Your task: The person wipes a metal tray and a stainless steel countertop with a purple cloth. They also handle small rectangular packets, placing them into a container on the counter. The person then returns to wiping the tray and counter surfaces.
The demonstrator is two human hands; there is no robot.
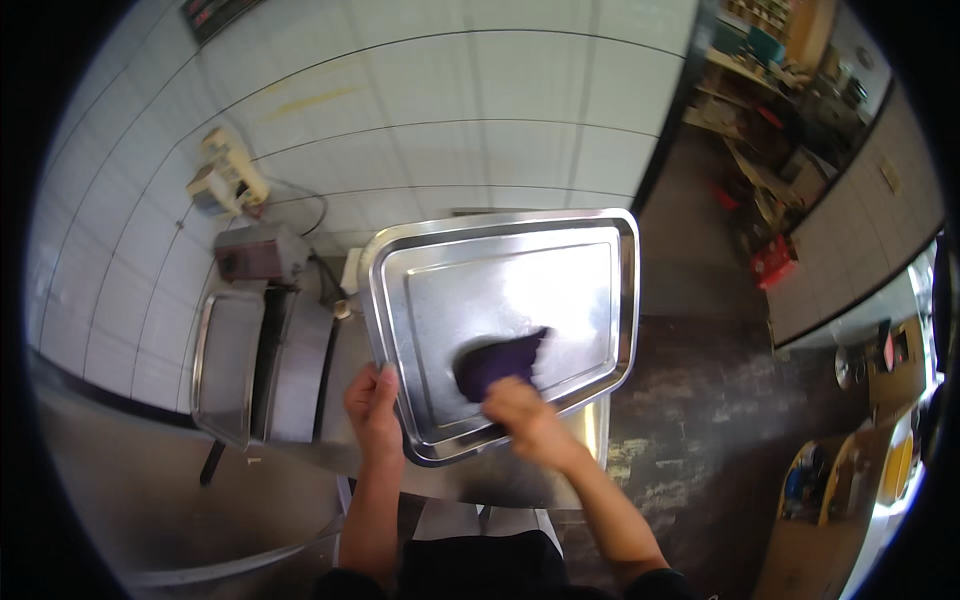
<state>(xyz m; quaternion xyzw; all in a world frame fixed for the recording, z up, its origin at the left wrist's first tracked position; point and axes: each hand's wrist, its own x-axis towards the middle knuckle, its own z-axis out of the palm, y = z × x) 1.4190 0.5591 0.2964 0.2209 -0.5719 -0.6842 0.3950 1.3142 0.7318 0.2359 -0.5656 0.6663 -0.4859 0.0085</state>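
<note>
A rectangular stainless steel tray (465,292) is held up in front of me, its shallow inside facing me. My left hand (375,401) grips its left rim, the thumb over the edge. In my right hand (525,420) is a dark purple cloth (499,365), blurred, against the lower middle of the tray's inside. Strong light reflects off the tray's right half. Beneath it, part of a metal worktop (480,480) shows.
To the left, another metal tray (229,367) leans by a steel box-shaped appliance (300,375). Behind them stands a grey device (262,253) against the tiled wall (465,150). Cardboard boxes (802,547) and a red object (774,261) lie at the right.
</note>
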